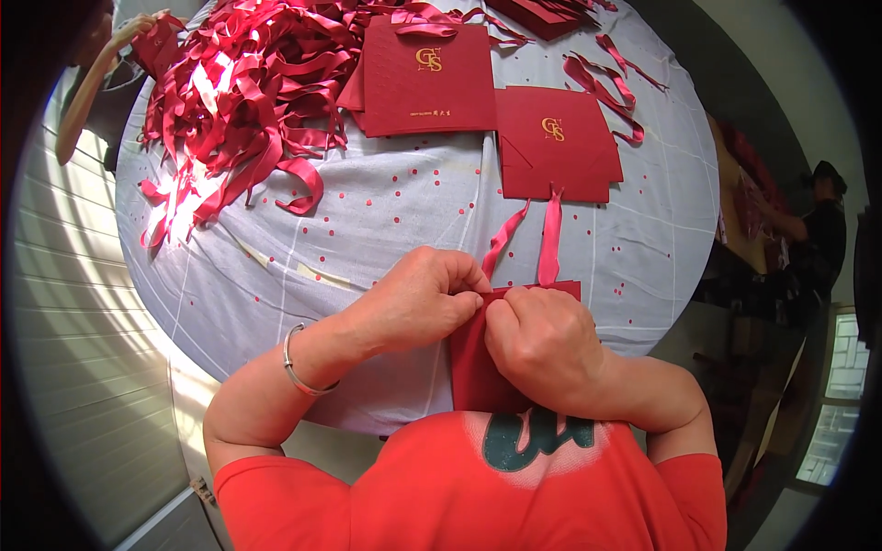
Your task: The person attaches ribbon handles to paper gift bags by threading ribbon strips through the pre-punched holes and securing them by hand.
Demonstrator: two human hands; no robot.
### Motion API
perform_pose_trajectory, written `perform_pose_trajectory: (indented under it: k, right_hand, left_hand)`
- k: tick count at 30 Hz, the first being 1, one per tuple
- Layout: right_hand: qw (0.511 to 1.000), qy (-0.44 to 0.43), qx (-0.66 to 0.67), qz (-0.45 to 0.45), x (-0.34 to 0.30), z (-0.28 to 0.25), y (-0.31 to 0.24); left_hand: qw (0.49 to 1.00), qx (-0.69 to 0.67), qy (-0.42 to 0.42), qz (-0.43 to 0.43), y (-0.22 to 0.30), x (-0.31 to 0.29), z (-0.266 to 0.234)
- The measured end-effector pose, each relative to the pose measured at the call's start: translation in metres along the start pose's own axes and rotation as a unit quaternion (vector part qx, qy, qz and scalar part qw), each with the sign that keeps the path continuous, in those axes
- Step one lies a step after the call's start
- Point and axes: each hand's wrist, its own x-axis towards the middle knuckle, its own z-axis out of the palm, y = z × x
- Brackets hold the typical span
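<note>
A dark red paper bag [473,369] lies flat at the table's near edge, against my body. Two pinkish-red ribbon strands [550,241] run from its top edge toward the far side. My left hand [430,296] is closed in a pinch at the bag's top edge, beside the left strand. Curled over the same edge, my right hand [544,344] grips the bag and covers part of it. Whatever lies between the fingertips is hidden. Just beyond the strands' far ends rests a second red paper bag [562,151] with a gold emblem.
A big heap of red ribbons [262,83] covers the table's far left. Beside it lie stacked red bags [427,87]; loose ribbons [602,87] lie to the right. Small red dots speckle the pale tablecloth [386,225]. Another person's arm [92,78] is at far left; a person [818,225] works at right.
</note>
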Motion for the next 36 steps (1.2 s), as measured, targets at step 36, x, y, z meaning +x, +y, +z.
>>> perform_pose_trajectory:
  k: [36]
  right_hand:
    - [0.665,-0.472,0.535,0.222,0.062,0.003,0.087]
  left_hand:
    - [0.906,0.265,0.127,0.303,0.014,-0.025,0.025]
